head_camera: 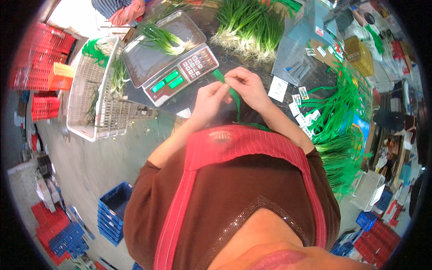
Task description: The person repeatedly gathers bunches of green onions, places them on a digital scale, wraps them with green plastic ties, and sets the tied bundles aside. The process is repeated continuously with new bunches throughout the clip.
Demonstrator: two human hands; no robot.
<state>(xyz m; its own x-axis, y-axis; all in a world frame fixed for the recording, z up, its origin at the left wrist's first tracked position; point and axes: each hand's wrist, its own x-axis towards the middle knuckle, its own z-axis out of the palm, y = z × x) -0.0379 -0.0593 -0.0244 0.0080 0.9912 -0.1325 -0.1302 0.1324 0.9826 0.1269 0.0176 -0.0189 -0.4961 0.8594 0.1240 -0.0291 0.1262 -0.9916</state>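
My left hand (210,103) and my right hand (249,88) meet in front of my apron. Between their fingertips both pinch a narrow green strip (236,101), which looks like plastic netting. One end of it reaches toward the scale and the other hangs down toward the apron. Just beyond my left hand stands a digital scale (158,92) with lit green displays. A small bunch of spring onions (173,45) lies on its metal pan (148,64), roots to the right. Past my right hand is a larger heap of spring onions (249,30) on the dark table (233,64).
Right of me lie green strips (344,104), small printed labels (300,119) and more leafy greens (337,165). A grey tray (287,64) sits behind. At left, a white plastic crate (98,118) adjoins the table. Stacked blue crates (109,222) stand on the floor. Another person's arm (126,13) shows at upper left.
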